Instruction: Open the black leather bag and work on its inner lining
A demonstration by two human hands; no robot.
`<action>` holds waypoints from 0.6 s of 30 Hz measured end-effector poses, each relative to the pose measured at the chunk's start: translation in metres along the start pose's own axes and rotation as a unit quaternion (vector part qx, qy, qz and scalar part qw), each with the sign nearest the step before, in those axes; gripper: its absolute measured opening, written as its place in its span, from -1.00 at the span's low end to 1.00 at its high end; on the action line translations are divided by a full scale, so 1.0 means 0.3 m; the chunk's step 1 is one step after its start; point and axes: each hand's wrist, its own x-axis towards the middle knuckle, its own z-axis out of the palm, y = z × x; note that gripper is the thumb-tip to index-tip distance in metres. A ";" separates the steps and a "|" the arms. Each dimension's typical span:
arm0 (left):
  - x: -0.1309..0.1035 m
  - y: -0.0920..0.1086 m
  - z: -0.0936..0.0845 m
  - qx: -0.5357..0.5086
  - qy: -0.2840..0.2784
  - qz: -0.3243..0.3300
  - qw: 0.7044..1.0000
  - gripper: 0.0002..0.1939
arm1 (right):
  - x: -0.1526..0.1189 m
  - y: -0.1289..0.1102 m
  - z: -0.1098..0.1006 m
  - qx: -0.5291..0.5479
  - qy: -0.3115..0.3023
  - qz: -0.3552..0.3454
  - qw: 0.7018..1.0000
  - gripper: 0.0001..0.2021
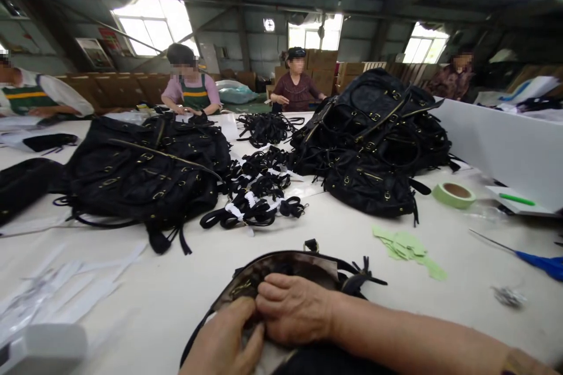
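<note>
Lying under both hands, the black bag is pinched in left grip and right grip.

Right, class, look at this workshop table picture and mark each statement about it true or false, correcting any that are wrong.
1. Both hands rest on an open black bag at the near edge of the table. True: the left hand and right hand meet at its opening.
2. The roll of tape is red. False: it is pale green.
3. A bundle of black straps lies between two piles of black bags. True.
4. The green paper slips lie to the left of the hands. False: they lie to the right.
5. The blue-handled tool is held in the right hand. False: it lies on the table, untouched.
</note>
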 end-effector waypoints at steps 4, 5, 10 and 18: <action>0.101 0.001 0.028 -0.047 -0.059 -0.071 0.995 -0.74 | -0.060 0.009 0.018 -0.056 -0.030 0.097 0.993 -0.83; 0.117 -0.005 0.050 -0.044 -0.065 -0.068 0.995 -0.71 | -0.077 0.010 0.018 -0.051 -0.062 0.111 0.991 -0.83; 0.147 -0.020 0.149 -0.046 -0.044 -0.044 0.997 -0.59 | -0.117 0.039 0.005 0.057 -0.113 0.191 0.973 -0.95; 0.137 -0.021 0.185 -0.058 -0.001 -0.050 0.997 -0.52 | -0.064 0.092 0.042 0.118 -0.141 0.424 0.887 -0.73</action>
